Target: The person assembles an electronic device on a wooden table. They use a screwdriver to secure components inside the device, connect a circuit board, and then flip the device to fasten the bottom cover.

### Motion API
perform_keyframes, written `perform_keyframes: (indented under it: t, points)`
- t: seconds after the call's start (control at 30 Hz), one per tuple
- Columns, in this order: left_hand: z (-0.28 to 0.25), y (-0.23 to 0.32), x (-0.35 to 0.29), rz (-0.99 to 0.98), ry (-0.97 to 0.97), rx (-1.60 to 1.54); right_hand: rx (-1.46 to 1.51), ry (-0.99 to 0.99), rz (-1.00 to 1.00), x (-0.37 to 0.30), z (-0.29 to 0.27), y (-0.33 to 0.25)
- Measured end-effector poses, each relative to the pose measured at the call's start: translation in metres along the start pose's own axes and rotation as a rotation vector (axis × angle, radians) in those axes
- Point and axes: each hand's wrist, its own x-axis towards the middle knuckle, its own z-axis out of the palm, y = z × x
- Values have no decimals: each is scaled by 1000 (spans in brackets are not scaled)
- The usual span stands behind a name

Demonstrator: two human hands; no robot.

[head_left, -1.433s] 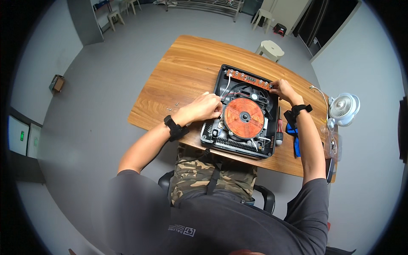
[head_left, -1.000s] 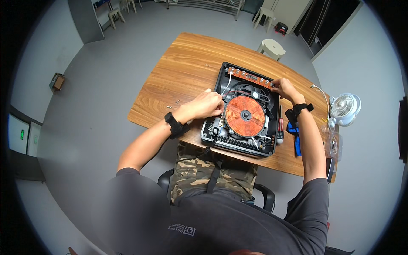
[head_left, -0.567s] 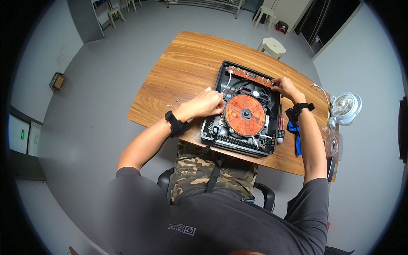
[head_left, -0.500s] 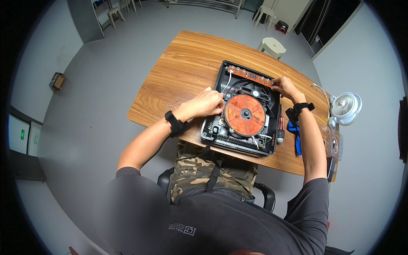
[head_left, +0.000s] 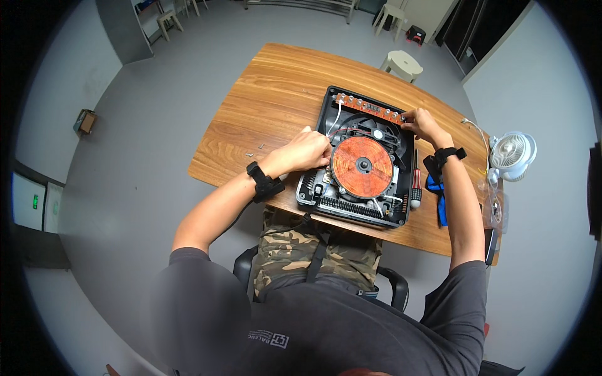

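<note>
An opened induction cooker (head_left: pixel 401 216) with a black shell lies on the wooden table (head_left: pixel 269 94), its round copper coil (head_left: pixel 362 167) exposed in the middle. My left hand (head_left: pixel 305 150) rests on the cooker's left rim beside the coil, fingers curled; what it grips is hidden. My right hand (head_left: pixel 421 122) sits at the far right corner, fingers pinching the end of the narrow orange circuit board (head_left: pixel 369 108) along the far edge. Both wrists wear black bands.
A red-handled screwdriver (head_left: pixel 414 182) and a blue tool (head_left: pixel 439 197) lie right of the cooker. Small screws (head_left: pixel 254 150) sit on the table's left part. A white desk fan (head_left: pixel 511 153) stands at the right end. A pale stool (head_left: pixel 401 62) is behind the table.
Both hands stay almost in place. My left hand has shifted slightly along the cooker's left rim; my right hand remains at the circuit board's end.
</note>
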Motion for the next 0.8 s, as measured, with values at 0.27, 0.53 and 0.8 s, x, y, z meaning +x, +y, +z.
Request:
perform_keyframes:
  t: [0.27, 0.53, 0.8]
  points:
    - [0, 4, 5, -60, -53, 37, -30, 41, -61, 8, 6, 19]
    - [-1, 6, -4, -64, 41, -11, 95, 67, -52, 12, 18, 28]
    - [-10, 10, -4, -83, -28, -89, 54, 165, -58, -3, 20, 19]
